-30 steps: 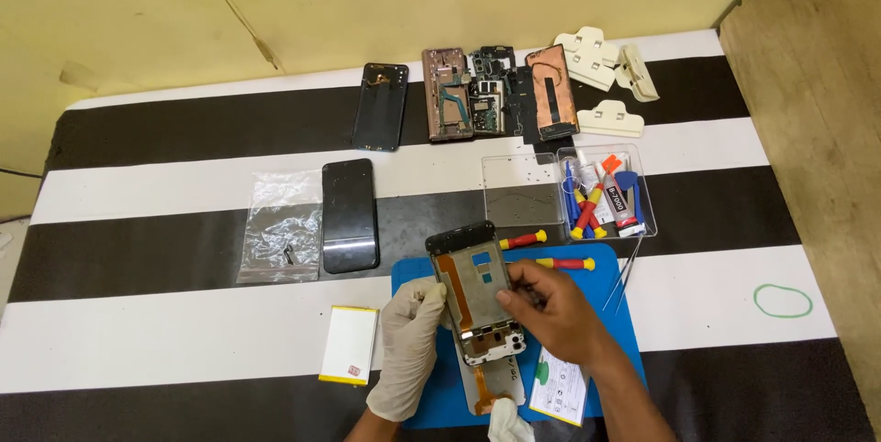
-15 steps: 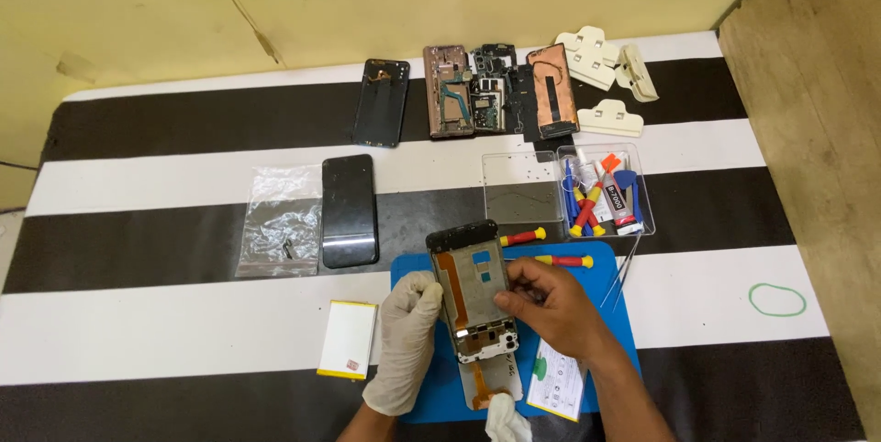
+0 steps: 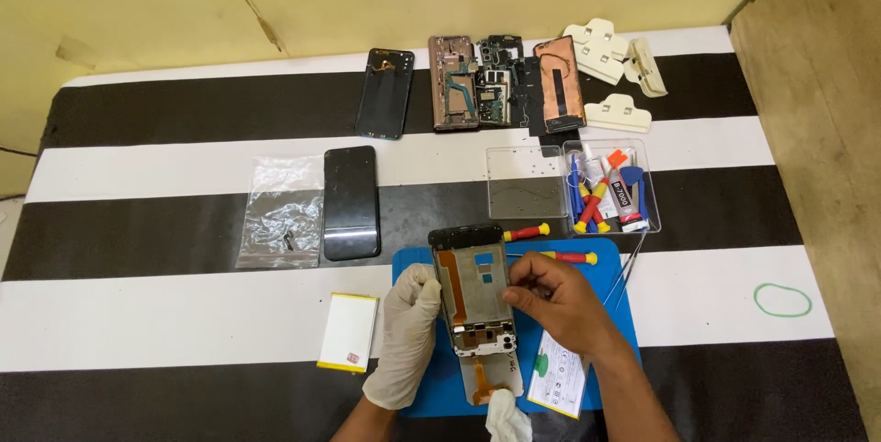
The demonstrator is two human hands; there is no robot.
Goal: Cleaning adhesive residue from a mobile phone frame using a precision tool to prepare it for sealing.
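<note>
Left hand is wearing a matt white rubbery glove, steadying metal phone frame on smooth blue mat; glossy black glass panel is reflecting light.

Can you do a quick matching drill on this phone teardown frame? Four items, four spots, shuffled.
Items:
1. opened phone frame
2. white battery
3. green rubber band
4. clear tool box

Places:
A. alone on the white stripe at the far right
B. on the blue mat, between the gloved left hand and the bare right hand
C. above the mat's right end, holding red, yellow and blue tools
D. left of the mat, beside the gloved hand

Pairs: 1-B, 2-D, 3-A, 4-C
</note>
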